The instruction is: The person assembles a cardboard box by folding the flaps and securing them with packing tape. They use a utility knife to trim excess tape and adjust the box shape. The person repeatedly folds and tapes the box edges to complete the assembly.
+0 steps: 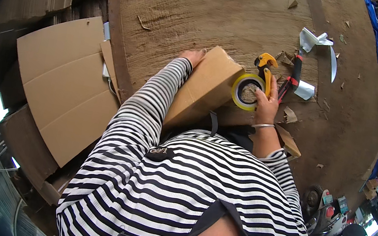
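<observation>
Box (207, 83) (×1, brown cardbd, shut on the side facing up) rests tilted at the counter (208, 7), btwn the person's 2 hands. L hand (193, 56) touches its far L edge; can't tell how tightly those fingers close. R hand (265, 107) has fingers wrapped round the yellow handle of 1 tape dispenser (268, 80) w/ 1 tape roll (237, 92), just R of the box. Beside it: 1 red-&-black-handled tool (296, 70), min. 3 pale scraps (305, 91). 1 lg cardbd sheet (60, 90), far L.
</observation>
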Motion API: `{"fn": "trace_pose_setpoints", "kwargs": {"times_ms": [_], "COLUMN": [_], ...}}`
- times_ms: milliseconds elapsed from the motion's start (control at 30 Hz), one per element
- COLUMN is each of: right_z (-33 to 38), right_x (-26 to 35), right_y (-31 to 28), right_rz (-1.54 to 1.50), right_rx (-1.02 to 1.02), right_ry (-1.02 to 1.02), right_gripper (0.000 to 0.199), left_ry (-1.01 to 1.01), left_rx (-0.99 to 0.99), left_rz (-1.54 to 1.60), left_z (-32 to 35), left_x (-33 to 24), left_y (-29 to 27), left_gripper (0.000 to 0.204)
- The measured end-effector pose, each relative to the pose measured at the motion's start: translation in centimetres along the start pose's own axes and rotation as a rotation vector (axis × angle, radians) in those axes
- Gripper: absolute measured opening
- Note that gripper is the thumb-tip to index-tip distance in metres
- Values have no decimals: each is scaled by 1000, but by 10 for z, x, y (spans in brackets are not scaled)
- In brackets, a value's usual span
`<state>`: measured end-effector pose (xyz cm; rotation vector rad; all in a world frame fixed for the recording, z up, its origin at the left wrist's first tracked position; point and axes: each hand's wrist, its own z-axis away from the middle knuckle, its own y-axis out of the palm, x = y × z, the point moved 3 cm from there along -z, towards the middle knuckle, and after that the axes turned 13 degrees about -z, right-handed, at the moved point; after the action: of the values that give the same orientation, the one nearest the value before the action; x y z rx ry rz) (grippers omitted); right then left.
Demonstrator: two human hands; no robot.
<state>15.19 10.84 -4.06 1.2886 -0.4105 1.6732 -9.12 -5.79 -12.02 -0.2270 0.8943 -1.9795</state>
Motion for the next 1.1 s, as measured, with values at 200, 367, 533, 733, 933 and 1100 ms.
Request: {"fn": "trace_pose_setpoints", "kwargs": {"times_ms": [200,367,533,733,933,1100], "right_z": [11,-10,-21,-30,-72,-131], "right_x": [31,25,56,105,111,84], "right_y": [11,-17,-45,20,35,14], "right_rz": [67,678,672,599,706,662], "right_rx": [123,147,269,650,884,895], "right_ry": [-110,-314,-339,-648,-658,-327], "right_gripper": [67,73,76,73,76,65], "left_ry": [-62,59,-26,116,-46,-351], "left_rx": [-445,-656,-592,-229,-225,-509], "left_rz": [166,51,246,1153,1379,894], "left_z": [82,122,130,111,106,76], "left_x": [30,-6,-36,-61,-89,-34], "left_y": [-80,-81,-15,-77,-100,-104], "left_gripper": [50,41,37,36,18,16]}}
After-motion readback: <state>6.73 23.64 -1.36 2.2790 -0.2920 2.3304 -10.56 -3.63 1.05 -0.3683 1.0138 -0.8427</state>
